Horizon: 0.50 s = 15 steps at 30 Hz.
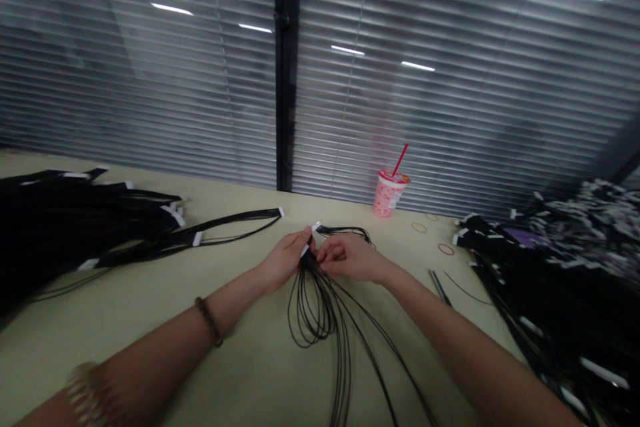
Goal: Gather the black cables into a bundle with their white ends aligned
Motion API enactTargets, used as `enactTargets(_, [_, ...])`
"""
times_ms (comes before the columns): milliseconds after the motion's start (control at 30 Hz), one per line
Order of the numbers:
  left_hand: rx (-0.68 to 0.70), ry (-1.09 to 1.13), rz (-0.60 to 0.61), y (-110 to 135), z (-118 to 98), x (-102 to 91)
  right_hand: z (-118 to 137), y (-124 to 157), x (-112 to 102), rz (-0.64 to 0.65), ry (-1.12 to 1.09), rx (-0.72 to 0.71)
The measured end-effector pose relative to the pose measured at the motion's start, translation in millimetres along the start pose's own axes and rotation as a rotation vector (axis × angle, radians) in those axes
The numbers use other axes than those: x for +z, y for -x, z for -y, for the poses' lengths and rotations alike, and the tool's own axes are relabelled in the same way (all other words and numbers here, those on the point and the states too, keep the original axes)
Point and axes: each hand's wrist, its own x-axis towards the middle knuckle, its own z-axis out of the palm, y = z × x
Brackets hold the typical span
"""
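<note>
Near the middle of the table, my left hand (286, 260) grips a bundle of thin black cables (320, 310) close to a white end piece (316, 226). My right hand (353, 257) is beside it with the fingers pinched on the same cables, just below the white end. From between the hands the cables fan downward; some form loose loops, and others run toward the near edge of the view. Behind my right hand, a further black cable section (345, 231) curves over the table. My fingers hide exactly which strands are pinched.
Piles of black cables with white ends lie at left (65, 220) and right (560, 293). A pink cup (387, 195) with a red straw stands at the back, before window blinds (450, 80). Rubber bands (446, 249) and a dark pen-like tool (440, 287) lie to the right.
</note>
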Motion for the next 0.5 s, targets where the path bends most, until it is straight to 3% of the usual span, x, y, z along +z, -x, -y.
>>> enactTargets(167, [-0.023, 0.056, -0.001, 0, -2, 1.7, 9, 3, -3, -0.014, -0.028, 0.011])
enactTargets(267, [-0.135, 0.219, 0.009, 1, -9, 3.4, 17, 5, -9, -0.025, -0.101, 0.041])
enactTargets(367, [-0.263, 0.355, 0.08, 3, -14, 2.7, 23, 9, -25, -0.026, -0.372, 0.023])
enactTargets(500, [-0.281, 0.384, 0.107, 2, -14, -0.3, 30, 22, -60, -0.15, -0.811, -0.124])
